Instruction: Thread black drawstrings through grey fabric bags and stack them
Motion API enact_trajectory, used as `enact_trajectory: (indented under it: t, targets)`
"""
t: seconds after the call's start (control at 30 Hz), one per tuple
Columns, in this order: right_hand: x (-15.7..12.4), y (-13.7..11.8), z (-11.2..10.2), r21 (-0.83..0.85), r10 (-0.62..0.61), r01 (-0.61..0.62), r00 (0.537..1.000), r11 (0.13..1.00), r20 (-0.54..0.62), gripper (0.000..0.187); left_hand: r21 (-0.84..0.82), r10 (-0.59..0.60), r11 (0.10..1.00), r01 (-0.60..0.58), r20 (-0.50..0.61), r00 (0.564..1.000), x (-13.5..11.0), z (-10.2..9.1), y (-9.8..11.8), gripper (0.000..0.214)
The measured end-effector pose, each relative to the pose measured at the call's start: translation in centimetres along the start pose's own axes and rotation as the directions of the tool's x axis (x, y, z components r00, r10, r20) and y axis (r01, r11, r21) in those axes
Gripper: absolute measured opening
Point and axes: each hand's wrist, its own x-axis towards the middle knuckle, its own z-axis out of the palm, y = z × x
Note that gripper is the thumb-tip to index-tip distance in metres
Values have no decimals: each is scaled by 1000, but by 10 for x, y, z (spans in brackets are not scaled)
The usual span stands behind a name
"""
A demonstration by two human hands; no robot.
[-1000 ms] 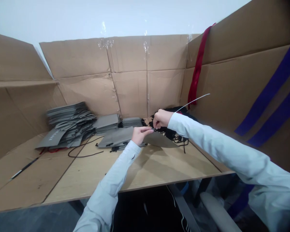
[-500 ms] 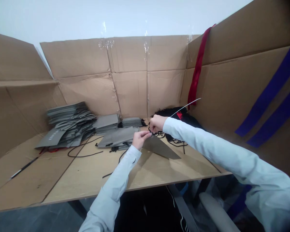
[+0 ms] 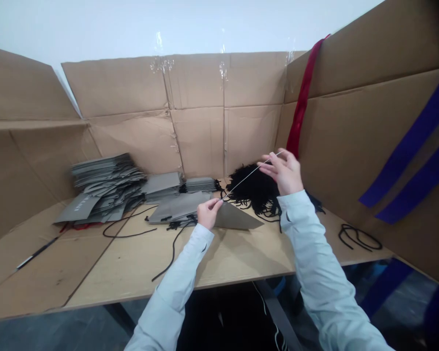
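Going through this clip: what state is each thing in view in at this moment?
Thin white strand, straight, running between both hands
Left hand, pinching the strand's near end
Right hand, raised, fingers spread, strand reaching them
Gray paper bag, lying flat
Black cords, tangled heap
Gray bag stack, uneven, slumping
Red strap, hanging down cardboard wall

The wooden counter (image 3: 131, 265) is carrying a tall, slumping pile of grey paper bags (image 3: 106, 187) at far left, with a smaller stack of bags (image 3: 161, 187) lying just to its right. A heap of black cords (image 3: 252, 187) is sitting at the far edge right of centre, a loose cord (image 3: 128, 235) is curling near the pile, and a coiled cord (image 3: 358, 238) is lying at right.
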Motion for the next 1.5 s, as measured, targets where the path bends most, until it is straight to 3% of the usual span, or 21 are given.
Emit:
enact_trajectory:
  t: [0.1,0.23,0.4,0.57,0.77,1.0,1.27,1.5]
  targets:
    - [4,-1,12,323,129,-138,990,936,47,40,-14,-6,1000,7,15,1000,-1,0,0,36]
    - [16,-11,24,458,170,-165,985,873,31,30,-68,-28,997,40,164,986,-1,-1,0,37]
    - [39,-16,40,476,236,-289,957,831,170,19,3,-14,1000,14,281,960,0,-5,-2,32]
    - [58,-7,53,426,362,-472,877,772,316,13,40,-5,999,-12,395,919,2,-5,-5,30]
    - [73,10,61,304,477,-516,856,801,199,9,-43,26,999,-12,353,935,1,-2,-6,30]
    - [73,15,68,332,388,-447,892,831,232,12,-93,-41,993,74,317,947,2,-2,-5,30]
    - [78,11,68,394,348,-509,842,766,412,13,-174,-66,978,118,278,958,1,-5,1,28]
    - [71,9,64,516,305,-538,829,667,470,12,-366,-135,888,277,369,920,6,-12,6,25]
